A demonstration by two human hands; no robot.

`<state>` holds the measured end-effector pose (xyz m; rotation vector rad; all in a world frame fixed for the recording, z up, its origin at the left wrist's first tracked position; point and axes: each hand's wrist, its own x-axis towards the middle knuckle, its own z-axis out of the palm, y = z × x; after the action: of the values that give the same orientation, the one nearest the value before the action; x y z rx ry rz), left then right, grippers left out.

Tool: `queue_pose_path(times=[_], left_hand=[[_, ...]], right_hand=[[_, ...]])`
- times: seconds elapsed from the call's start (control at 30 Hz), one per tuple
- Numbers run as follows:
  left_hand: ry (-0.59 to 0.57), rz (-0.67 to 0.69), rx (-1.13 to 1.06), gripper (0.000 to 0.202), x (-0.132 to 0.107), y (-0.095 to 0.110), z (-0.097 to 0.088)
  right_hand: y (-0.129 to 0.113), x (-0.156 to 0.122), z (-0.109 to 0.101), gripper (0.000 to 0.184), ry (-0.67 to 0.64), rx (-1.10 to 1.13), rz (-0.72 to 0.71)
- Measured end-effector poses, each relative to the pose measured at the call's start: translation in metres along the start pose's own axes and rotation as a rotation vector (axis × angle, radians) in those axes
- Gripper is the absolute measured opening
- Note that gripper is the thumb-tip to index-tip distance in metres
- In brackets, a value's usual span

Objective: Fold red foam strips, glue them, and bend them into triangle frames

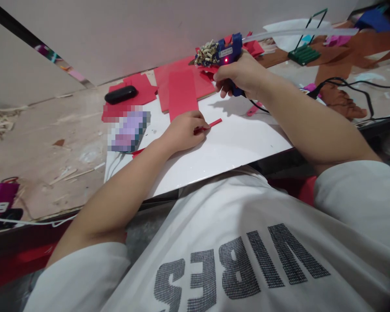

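My right hand (238, 76) is wrapped round the handle of a blue hot glue gun (232, 48), raised above the work surface. A red light glows on its side, a long clear glue stick (299, 32) sticks out of its back, and its front end is crusted with beige bits. Resting on a white board (243, 149), my left hand (186, 130) pinches a thin red strip (216, 122), whose free end points right. A wide red paper strip (183, 93) lies just beyond the left hand.
A phone (130, 131), partly pixelated, lies left of my left hand. Behind it a black case (120, 94) rests on red paper. Brown sheets (338, 65), a green stand (303, 54) and black cables (344, 82) are at right. Wood scraps and a purple tool (1, 197) lie at left.
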<state>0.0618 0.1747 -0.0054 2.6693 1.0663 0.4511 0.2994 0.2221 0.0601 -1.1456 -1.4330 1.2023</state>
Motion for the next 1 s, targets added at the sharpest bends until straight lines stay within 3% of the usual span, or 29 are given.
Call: queue_pose_path(times=[0.17,0.33,0.47,0.6,0.77,0.87,0.93,1.0], left_hand=[[-0.061,-0.042,0.061,0.043,0.0,0.016,-0.008],[-0.114,-0.014,0.138,0.058,0.003,0.012,0.001],[-0.118,-0.012,0.144,0.059,0.006,0.012,0.007],[-0.146,-0.043,0.197,0.062,0.008,0.027,0.0],[-0.078,-0.241,0.14,0.034,0.004,0.04,-0.012],[-0.009,-0.298,0.152,0.032,-0.005,0.047,-0.022],[0.098,-0.272,0.106,0.027,-0.014,0.064,-0.034],[0.209,-0.245,-0.042,0.022,-0.028,0.093,-0.053]], right_hand=[[-0.001,-0.001,0.0,0.029,-0.007,-0.012,0.007],[0.002,0.001,0.0,0.024,-0.016,-0.028,0.015],[0.003,0.001,0.0,0.023,-0.011,-0.036,0.013],[0.004,0.002,-0.001,0.02,-0.016,-0.033,0.007],[0.004,0.001,-0.001,0.02,-0.012,-0.024,0.01],[0.003,0.001,-0.001,0.021,0.005,-0.02,0.004],[0.002,0.002,-0.002,0.021,0.017,-0.019,0.001],[0.002,0.003,-0.003,0.021,0.029,-0.019,0.001]])
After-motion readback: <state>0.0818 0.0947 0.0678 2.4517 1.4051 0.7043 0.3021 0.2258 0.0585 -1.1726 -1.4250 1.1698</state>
